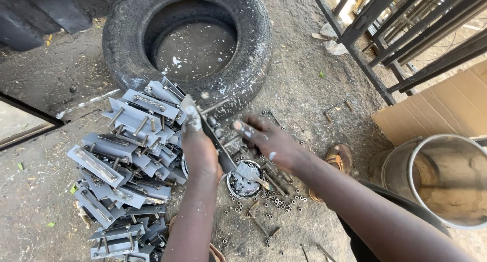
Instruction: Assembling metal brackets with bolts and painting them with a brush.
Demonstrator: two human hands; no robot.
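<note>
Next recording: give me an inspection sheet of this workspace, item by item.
Surface: bare dirt ground, gritty, flecked with paint.
Job's things: a grey-painted metal bracket held up between both hands; a small paint tin below with a brush resting in it.
Clutter: a stack of painted grey brackets on the left; loose nuts and bolts scattered about the tin.
Grippers: left hand grips the bracket; right hand touches its other side, fingers spread and paint-smeared.
Cables: nothing seen.
Surroundings: old tyre behind; metal bucket, cardboard sheet and dark metal frames to the right; a sandal under the right arm.
</note>
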